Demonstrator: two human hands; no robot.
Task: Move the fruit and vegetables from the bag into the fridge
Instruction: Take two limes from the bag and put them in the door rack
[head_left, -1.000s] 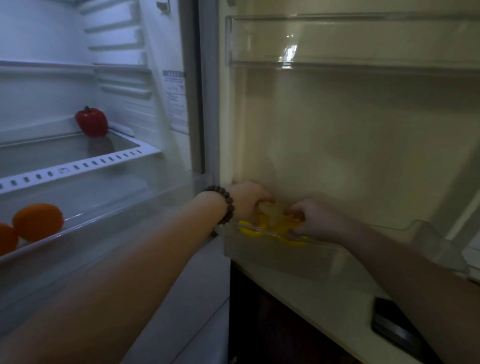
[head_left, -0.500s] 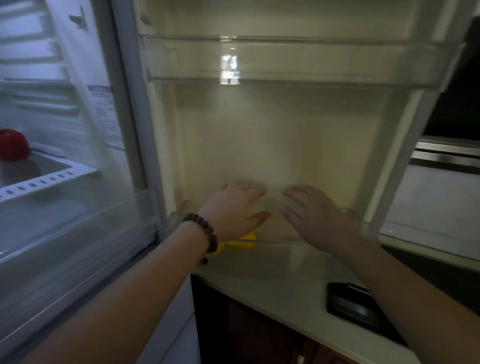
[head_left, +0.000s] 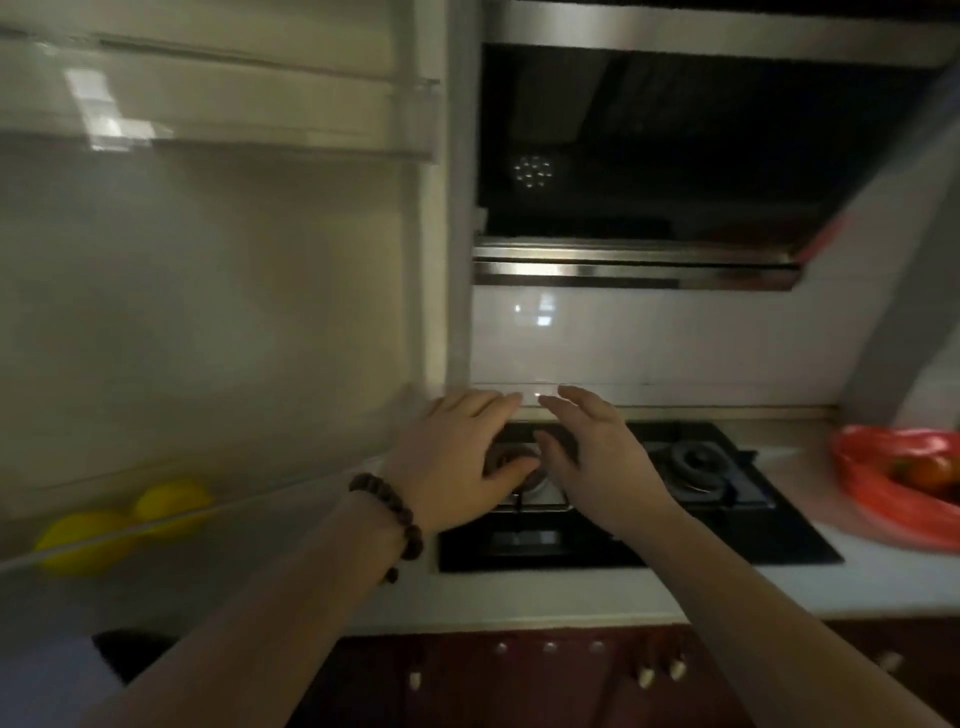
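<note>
Two yellow lemons (head_left: 124, 525) lie in the clear lower bin (head_left: 249, 540) of the open fridge door at the left. A red plastic bag (head_left: 883, 499) sits on the counter at the far right, with an orange-red fruit (head_left: 930, 474) showing inside it. My left hand (head_left: 457, 457), with a dark bead bracelet on the wrist, and my right hand (head_left: 597, 457) hover side by side over the stove. Both are empty with fingers spread.
A black gas hob (head_left: 727, 519) with two burners is set into the white counter (head_left: 857, 582) below my hands. A range hood (head_left: 649, 156) hangs above it. The fridge door's upper shelf (head_left: 218, 93) is at top left. Dark red cabinet fronts (head_left: 519, 675) run below.
My hands let go of the lemons in the door bin and drew back to the right, over the stove. The view swung right from the fridge to the hob and bag.
</note>
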